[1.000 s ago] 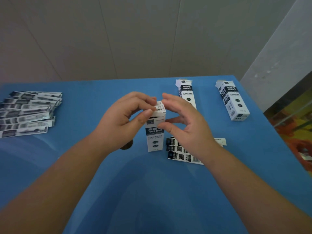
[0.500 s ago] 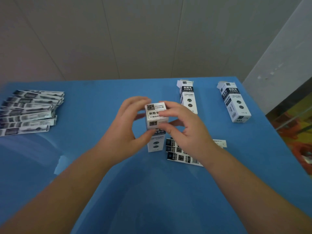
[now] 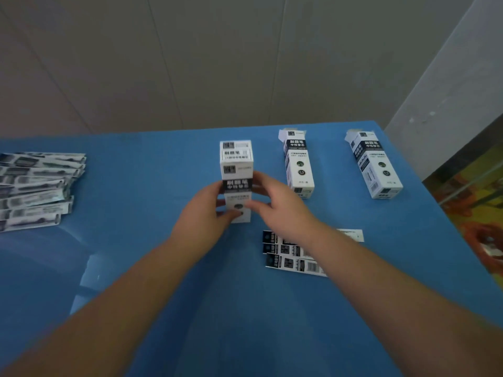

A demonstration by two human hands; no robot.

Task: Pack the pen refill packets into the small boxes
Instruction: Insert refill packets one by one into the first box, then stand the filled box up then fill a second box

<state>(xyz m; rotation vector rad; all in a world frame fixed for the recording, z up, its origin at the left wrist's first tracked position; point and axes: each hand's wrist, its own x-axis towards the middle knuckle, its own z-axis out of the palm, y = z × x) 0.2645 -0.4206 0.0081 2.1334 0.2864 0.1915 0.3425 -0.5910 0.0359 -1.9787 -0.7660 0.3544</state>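
Mid blue desk, the tall white cardboard box w/ black label band stands upright, lid shut. Left hand & right hand fingers clasp its lower half. Loose flat refill packets lie just right.

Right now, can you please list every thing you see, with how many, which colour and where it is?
table: one, blue, under everything.
held box: one, white with a black band, upright at the table's middle, top flap closed, gripped from both sides.
lying boxes: two, white and black, flat on the far right of the table, one nearer the middle, one nearer the right edge, far ends open.
left packets: a pile, count unclear from blur, white and black, at the left edge.
near packets: about three, white and black, just right of the middle, partly under the right forearm.
wall: grey, behind the table.
left hand: one, on the held box's left side.
right hand: one, on its right side.
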